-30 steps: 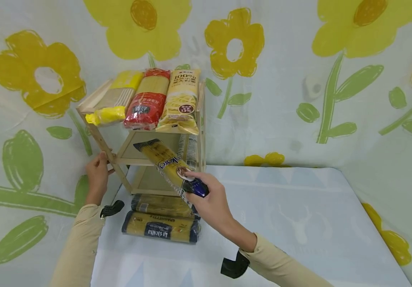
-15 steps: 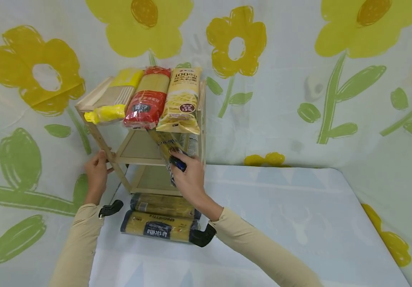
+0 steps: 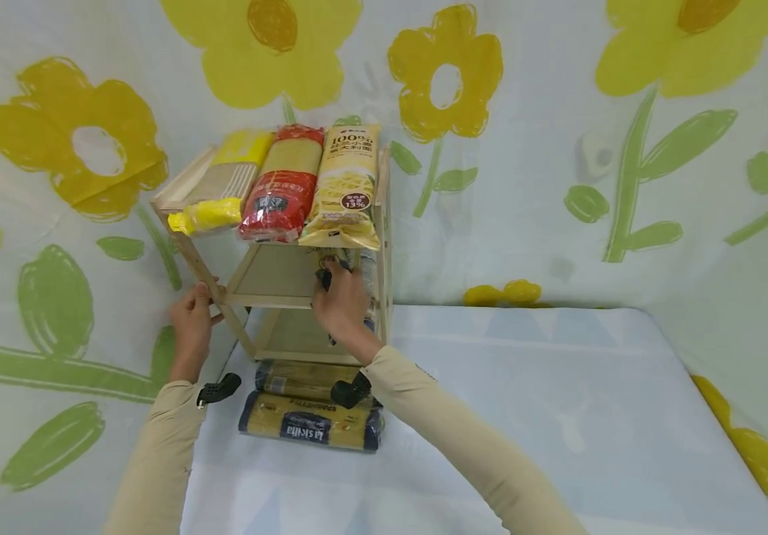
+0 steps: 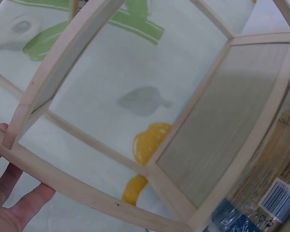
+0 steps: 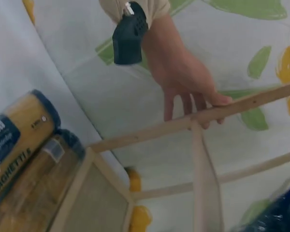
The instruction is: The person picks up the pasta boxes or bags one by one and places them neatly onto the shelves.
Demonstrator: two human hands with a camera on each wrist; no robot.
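My left hand (image 3: 192, 323) holds the left slanting post of a wooden shelf rack (image 3: 284, 301); in the left wrist view its fingers (image 4: 31, 200) lie around the bar. My right hand (image 3: 345, 301) reaches into the middle tier and grips a pasta packet (image 3: 332, 257), mostly hidden by the hand and the tier above. Its dark blue wrapper end (image 5: 278, 215) shows in the right wrist view. Beside it, at the tier's right side, another packet (image 3: 368, 271) is partly visible.
On the top tier lie a yellow packet (image 3: 226, 174), a red packet (image 3: 284, 186) and a cream packet (image 3: 344, 186). Two spaghetti packets, one labelled La Sicilia (image 3: 310, 422) and one behind it (image 3: 300, 377), lie before the rack on the white table (image 3: 524, 409).
My right hand has carried the pasta packet leftward and forward, from in front of the rack into its middle tier. My left hand stays on the post.
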